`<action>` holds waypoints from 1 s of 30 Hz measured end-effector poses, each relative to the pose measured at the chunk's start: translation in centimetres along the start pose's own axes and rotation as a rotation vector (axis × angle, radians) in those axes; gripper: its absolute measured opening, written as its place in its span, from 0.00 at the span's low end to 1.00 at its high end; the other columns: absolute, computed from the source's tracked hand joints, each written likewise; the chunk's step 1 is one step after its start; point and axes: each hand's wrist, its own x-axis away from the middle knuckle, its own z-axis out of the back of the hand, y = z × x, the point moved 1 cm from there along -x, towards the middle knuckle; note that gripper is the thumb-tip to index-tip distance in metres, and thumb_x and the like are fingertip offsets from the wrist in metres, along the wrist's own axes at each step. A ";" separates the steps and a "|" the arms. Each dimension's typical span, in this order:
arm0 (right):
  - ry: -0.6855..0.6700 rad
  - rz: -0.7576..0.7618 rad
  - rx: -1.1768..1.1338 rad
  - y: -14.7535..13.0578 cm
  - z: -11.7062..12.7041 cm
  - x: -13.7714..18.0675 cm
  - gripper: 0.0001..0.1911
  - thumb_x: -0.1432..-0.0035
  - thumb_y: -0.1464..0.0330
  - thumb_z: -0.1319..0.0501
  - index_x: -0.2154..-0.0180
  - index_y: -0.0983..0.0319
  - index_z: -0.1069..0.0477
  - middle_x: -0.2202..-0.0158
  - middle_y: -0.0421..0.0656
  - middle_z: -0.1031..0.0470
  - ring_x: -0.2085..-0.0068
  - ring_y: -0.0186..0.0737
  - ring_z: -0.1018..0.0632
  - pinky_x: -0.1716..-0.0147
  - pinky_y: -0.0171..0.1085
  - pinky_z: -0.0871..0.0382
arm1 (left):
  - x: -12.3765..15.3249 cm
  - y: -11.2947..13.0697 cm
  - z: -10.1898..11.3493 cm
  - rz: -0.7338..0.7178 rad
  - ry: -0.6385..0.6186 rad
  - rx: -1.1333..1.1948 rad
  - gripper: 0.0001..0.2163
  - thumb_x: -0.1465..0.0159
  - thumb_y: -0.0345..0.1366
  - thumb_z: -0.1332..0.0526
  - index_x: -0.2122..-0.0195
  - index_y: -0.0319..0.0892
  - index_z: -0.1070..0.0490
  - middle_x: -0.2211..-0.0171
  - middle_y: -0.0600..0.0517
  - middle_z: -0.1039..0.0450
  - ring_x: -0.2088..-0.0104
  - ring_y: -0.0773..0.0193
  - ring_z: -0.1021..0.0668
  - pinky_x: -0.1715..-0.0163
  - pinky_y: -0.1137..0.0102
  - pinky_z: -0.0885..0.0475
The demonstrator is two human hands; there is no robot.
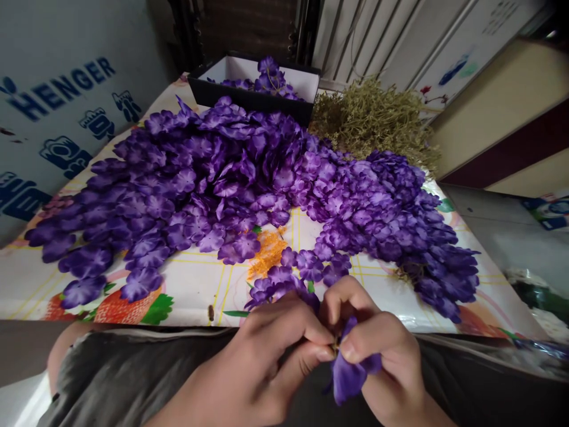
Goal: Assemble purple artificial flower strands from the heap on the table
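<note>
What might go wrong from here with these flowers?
Two risks, I'd judge. The purple flower pinched by the left hand and right hand has thin-looking petals, so a hard tug may crease or tear them. The purple cluster just beyond the left hand lies near the table's edge; a sleeve or wrist could drag it off.

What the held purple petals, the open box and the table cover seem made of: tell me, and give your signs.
Held purple petals: probably fabric, soft and rather matte; thin, folding limply. Open box: likely cardboard, dark and smooth outside, pale inside; its walls are thin and straight. Table cover: perhaps plastic or coated cloth, printed and glossy, with a sheen near the front edge.
</note>
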 end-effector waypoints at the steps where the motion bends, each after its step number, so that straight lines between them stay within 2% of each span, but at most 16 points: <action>1: 0.004 -0.006 -0.015 0.1 -0.1 0.0 0.09 0.36 0.73 0.48 0.66 0.53 0.36 0.66 0.39 0.38 0.65 0.37 0.31 0.68 0.38 0.34 | 0.0 0.0 0.0 0.001 -0.003 -0.008 0.05 0.37 0.24 0.42 0.66 0.40 0.34 0.71 0.53 0.29 0.72 0.70 0.29 0.72 0.77 0.36; 8: -0.026 -0.077 -0.118 0.8 -0.4 0.1 0.06 0.37 0.70 0.46 0.66 0.52 0.35 0.67 0.38 0.38 0.64 0.38 0.30 0.66 0.39 0.34 | 0.3 0.0 0.3 0.024 -0.012 -0.082 0.04 0.37 0.25 0.43 0.67 0.41 0.34 0.73 0.53 0.30 0.72 0.69 0.29 0.72 0.77 0.36; 13: -0.040 -0.148 -0.216 1.1 -0.3 0.0 0.05 0.38 0.67 0.43 0.68 0.53 0.34 0.68 0.38 0.39 0.66 0.36 0.31 0.66 0.37 0.34 | 0.1 0.0 -0.1 0.128 0.005 0.021 0.04 0.35 0.28 0.43 0.68 0.40 0.33 0.75 0.56 0.32 0.73 0.71 0.29 0.73 0.78 0.37; 16: 0.038 -0.245 -0.271 1.1 -0.2 0.1 0.02 0.37 0.66 0.43 0.61 0.51 0.34 0.66 0.38 0.38 0.63 0.37 0.30 0.64 0.37 0.31 | 0.0 -0.2 -0.9 0.252 0.099 0.144 0.08 0.33 0.31 0.45 0.70 0.40 0.35 0.77 0.57 0.34 0.75 0.72 0.31 0.74 0.78 0.37; 18: 0.114 -0.303 -0.302 0.9 -0.1 0.2 0.08 0.37 0.64 0.44 0.55 0.49 0.37 0.61 0.39 0.36 0.59 0.37 0.28 0.60 0.38 0.30 | -0.1 -0.3 -1.3 0.266 0.157 0.151 0.08 0.33 0.31 0.46 0.71 0.41 0.36 0.76 0.56 0.33 0.75 0.71 0.31 0.74 0.78 0.36; 20: 0.138 -0.294 -0.294 0.5 0.1 0.2 0.09 0.37 0.64 0.44 0.54 0.49 0.38 0.57 0.40 0.36 0.57 0.37 0.28 0.57 0.37 0.30 | -0.1 -0.3 -1.5 0.205 0.200 0.048 0.07 0.34 0.29 0.45 0.70 0.41 0.36 0.75 0.56 0.33 0.74 0.70 0.30 0.74 0.77 0.36; 23: 0.090 -0.249 -0.205 -0.1 0.3 0.2 0.05 0.36 0.69 0.45 0.59 0.53 0.34 0.56 0.41 0.36 0.57 0.36 0.28 0.56 0.35 0.30 | 0.1 -0.3 -1.5 0.028 0.242 -0.214 0.06 0.37 0.24 0.44 0.67 0.41 0.38 0.73 0.54 0.32 0.72 0.68 0.30 0.71 0.75 0.36; 26: 0.079 -0.279 -0.157 -0.4 0.6 0.0 0.05 0.36 0.71 0.45 0.62 0.56 0.32 0.57 0.42 0.35 0.60 0.35 0.28 0.61 0.32 0.30 | 0.2 -0.4 -1.5 -0.136 0.238 -0.456 0.08 0.38 0.20 0.45 0.65 0.41 0.39 0.72 0.52 0.31 0.72 0.66 0.32 0.70 0.71 0.36; 30: 0.092 -0.353 -0.229 -0.1 0.8 0.0 0.03 0.38 0.67 0.43 0.65 0.59 0.33 0.59 0.43 0.34 0.64 0.35 0.30 0.66 0.32 0.32 | -0.1 -0.4 -1.7 -0.229 0.224 -0.661 0.09 0.38 0.19 0.47 0.68 0.41 0.40 0.74 0.51 0.31 0.74 0.65 0.33 0.72 0.69 0.38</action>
